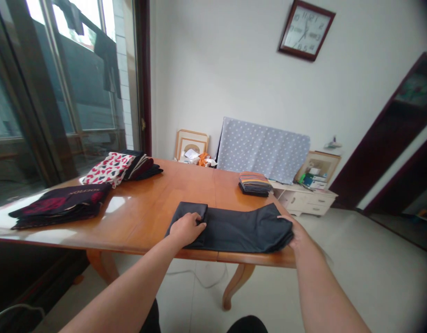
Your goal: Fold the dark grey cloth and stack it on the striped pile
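A wall clock [306, 30] hangs on the white wall [213, 69] beyond the far edge of the bench [186, 185]; daylight comes through glass doors [85, 78] at left, and a white drawer cabinet [305, 200] stands on the pale tiled floor [373, 282].

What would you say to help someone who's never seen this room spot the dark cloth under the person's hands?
Start at the orange-brown wooden table below the wall clock. At its near edge lies a long, plain dark grey folded cloth. The left hand and right hand rest on its two ends, and unlike the striped stack beyond it, it has no pattern.
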The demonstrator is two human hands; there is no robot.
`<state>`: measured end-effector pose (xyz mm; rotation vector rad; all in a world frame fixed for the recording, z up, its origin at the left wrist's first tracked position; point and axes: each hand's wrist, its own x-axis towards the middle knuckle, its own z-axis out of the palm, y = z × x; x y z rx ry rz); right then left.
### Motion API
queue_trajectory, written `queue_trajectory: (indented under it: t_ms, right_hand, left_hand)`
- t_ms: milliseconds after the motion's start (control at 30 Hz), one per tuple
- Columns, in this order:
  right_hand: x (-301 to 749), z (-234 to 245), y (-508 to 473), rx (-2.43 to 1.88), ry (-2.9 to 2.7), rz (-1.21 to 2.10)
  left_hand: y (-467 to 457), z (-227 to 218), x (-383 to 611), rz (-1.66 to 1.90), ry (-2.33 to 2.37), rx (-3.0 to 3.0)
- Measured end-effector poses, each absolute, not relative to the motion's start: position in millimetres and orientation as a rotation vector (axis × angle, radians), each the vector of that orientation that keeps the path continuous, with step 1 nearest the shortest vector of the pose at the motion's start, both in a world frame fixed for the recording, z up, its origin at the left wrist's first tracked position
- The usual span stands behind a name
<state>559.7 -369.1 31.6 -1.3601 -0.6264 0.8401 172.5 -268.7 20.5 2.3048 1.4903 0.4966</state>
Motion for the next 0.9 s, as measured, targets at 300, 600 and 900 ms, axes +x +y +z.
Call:
queue_trajectory:
  t_ms: [300, 600, 900]
  right_hand:
    - [463.9, 36.5, -323.4, -1.675, -1.232, 0.598]
    - [400.7, 9.6, -298.1, -1.949, -1.551, 0.384]
    - [396.0, 26.9, -307.7, -2.043, -1.652, 0.219]
  left_hand:
    - [-271.1, 22.2, 170.7, 0.494, 1.481, 2.315]
    - [-271.3, 20.3, 171.7, 0.499, 1.506, 2.327]
    - [-269.1, 14.0, 172.2, 0.519, 1.515, 2.335]
